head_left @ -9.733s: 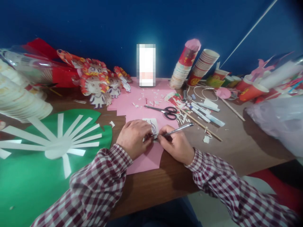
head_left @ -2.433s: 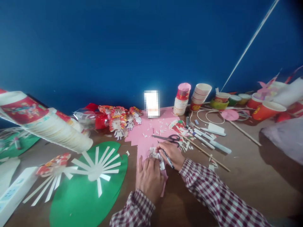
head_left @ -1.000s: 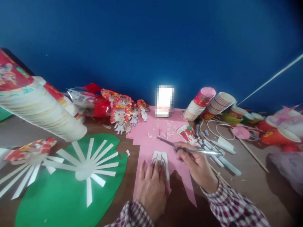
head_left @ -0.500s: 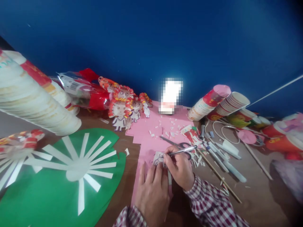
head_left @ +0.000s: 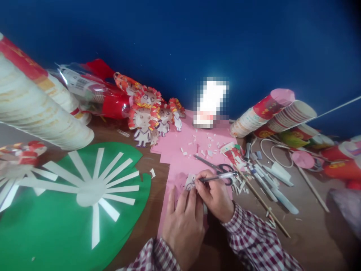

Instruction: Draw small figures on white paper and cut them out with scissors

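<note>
A: White paper piece (head_left: 190, 181), one, dark lines drawn on it: lies in front of you on the pink paper (head_left: 176, 173), partly covered. Covered by which of your hands?

B: Your left hand (head_left: 184, 222): laid flat across it, fingers extended, clutching nothing visible. Your right hand (head_left: 213, 195): pinching a pen (head_left: 221, 176), barrel slanting off to your right, tip hidden by your fingers.

A: Next to that hand of yours?

B: Scissors (head_left: 206, 162), one pair, dark-handled, just beyond it; white scraps (head_left: 210, 153), many, scattered farther back.

A: To your left?

B: Green sheet (head_left: 56, 222), one, bearing a white cut-out (head_left: 88, 192) with radiating strips.

A: Farthest from you?

B: Paper figures (head_left: 144, 120), several, red-and-orange manes, back left; stacked cups (head_left: 249, 121), back right.
</note>
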The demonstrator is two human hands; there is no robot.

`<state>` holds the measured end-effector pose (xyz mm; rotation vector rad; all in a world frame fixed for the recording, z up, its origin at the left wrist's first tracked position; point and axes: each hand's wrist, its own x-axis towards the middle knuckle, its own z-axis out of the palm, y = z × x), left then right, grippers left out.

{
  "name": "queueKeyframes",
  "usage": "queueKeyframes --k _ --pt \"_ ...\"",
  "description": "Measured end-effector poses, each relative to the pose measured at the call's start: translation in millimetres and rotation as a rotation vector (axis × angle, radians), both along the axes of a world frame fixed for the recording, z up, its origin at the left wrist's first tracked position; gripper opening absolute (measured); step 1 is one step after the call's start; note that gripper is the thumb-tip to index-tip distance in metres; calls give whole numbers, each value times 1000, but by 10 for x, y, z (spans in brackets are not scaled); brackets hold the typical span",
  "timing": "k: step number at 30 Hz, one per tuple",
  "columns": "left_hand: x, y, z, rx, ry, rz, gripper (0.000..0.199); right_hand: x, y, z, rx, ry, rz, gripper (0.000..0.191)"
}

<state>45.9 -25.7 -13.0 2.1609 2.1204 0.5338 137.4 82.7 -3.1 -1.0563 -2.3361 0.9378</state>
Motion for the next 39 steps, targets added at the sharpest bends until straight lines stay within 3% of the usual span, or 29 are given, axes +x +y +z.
queueKeyframes --k 39 --pt "0 28 21 -18 -10 8 46 -9 9 -2 15 -22 -2 7"
